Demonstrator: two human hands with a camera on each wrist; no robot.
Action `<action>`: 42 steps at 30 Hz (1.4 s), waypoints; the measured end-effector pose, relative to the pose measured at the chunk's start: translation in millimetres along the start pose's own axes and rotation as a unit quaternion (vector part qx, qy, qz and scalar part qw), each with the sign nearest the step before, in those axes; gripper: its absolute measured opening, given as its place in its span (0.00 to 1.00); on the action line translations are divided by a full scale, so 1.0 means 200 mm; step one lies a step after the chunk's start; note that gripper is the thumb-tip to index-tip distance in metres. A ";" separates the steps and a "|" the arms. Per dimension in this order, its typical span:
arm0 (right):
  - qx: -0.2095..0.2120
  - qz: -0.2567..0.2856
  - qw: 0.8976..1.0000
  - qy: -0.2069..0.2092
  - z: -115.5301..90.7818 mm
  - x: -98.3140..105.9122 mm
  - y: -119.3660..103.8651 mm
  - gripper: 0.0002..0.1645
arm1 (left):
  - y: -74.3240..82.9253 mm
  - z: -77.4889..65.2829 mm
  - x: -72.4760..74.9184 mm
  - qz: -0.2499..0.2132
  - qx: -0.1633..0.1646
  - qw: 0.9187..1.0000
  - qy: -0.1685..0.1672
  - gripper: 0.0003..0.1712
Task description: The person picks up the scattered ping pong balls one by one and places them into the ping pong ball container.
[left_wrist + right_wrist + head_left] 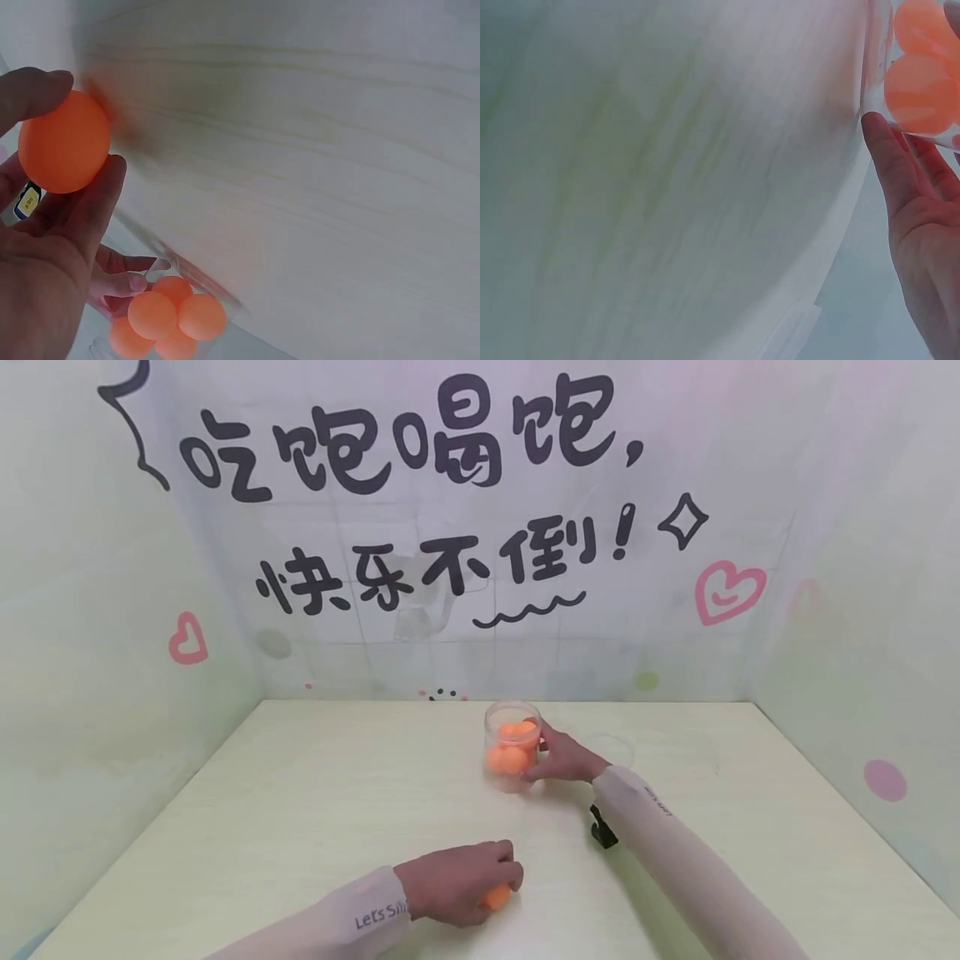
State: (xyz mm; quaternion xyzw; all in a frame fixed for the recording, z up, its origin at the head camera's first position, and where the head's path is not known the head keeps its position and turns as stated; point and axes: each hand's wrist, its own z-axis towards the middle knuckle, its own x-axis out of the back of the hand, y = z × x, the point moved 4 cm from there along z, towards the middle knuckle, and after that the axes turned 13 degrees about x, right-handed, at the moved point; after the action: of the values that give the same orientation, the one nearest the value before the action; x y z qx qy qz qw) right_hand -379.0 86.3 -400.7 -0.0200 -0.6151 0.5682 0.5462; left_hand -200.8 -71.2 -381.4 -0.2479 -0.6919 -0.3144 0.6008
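My left hand (pixel 455 881) pinches an orange ping-pong ball (pixel 496 897) low over the front middle of the table. In the left wrist view the ball (pixel 64 142) sits between thumb and fingers. Farther back, a clear round jar (pixel 513 714) stands upright, without a lid on top, with several orange ping-pong balls (pixel 514 759) inside. My right hand (pixel 567 757) grips the jar from its right side, thumb toward the front and fingers round the back. The right wrist view shows only part of the jar and its balls (pixel 921 94), with fingertips against the wall.
A thin clear disc, like a lid, lies on the table (pixel 375 752) behind my right wrist. Near the right forearm is a small black object (pixel 602 828). Printed walls (pixel 525 652) close off the table's back and both sides.
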 end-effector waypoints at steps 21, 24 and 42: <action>-0.020 -0.003 1.000 0.004 -0.01 -0.01 -0.01 0.50 | -0.12 0.02 0.02 0.005 0.069 0.998 -0.004 0.16; -0.020 -0.004 1.000 0.004 -0.01 -0.01 -0.01 0.51 | -0.17 0.02 0.04 -0.002 0.086 0.996 -0.001 0.17; -0.007 0.007 1.000 0.001 -0.01 0.00 0.00 0.52 | -0.37 0.07 0.10 -0.037 0.135 0.989 0.050 0.15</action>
State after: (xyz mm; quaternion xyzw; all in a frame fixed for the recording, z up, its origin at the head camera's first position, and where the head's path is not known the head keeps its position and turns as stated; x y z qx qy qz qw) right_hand -377.0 86.6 -401.1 -0.0287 -0.6186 0.5675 0.5426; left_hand -267.8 -111.6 -372.5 -0.1228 -0.7057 -0.2519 0.6507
